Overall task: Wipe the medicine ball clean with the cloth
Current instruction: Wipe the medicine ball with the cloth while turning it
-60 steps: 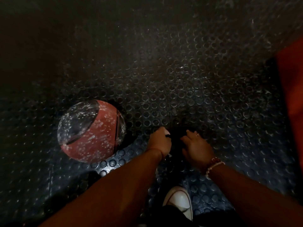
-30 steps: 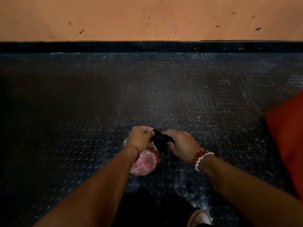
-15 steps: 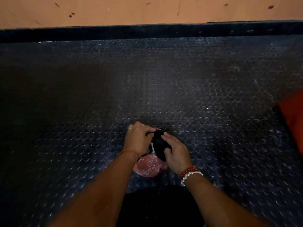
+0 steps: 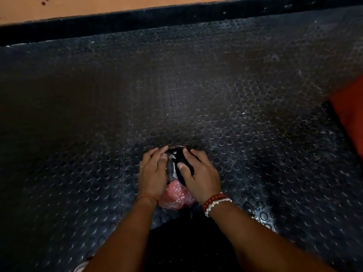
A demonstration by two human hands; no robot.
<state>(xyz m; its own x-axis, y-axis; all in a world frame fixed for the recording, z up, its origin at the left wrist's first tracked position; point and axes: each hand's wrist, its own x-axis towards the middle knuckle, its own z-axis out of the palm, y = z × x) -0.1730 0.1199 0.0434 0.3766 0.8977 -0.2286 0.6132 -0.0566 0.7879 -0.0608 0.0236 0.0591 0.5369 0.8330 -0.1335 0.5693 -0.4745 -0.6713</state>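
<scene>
The medicine ball (image 4: 173, 197), red with a black panel and white speckles, rests on the studded black floor mat low in the middle of the view. My left hand (image 4: 152, 174) lies flat on the ball's left side, fingers spread over its top. My right hand (image 4: 201, 176) presses a black cloth (image 4: 185, 170) against the ball's upper right. Both hands cover most of the ball; only its near red part and a strip of the black panel show.
The studded rubber mat (image 4: 196, 95) stretches all around. A black border strip (image 4: 137, 22) and an orange floor (image 4: 98, 6) lie at the far edge. A red-orange object (image 4: 351, 114) sits at the right edge. My dark-clad legs fill the bottom centre.
The cloth went from being held between both hands above the ball to lying on the ball under my right hand. My left hand opened onto the ball's left side.
</scene>
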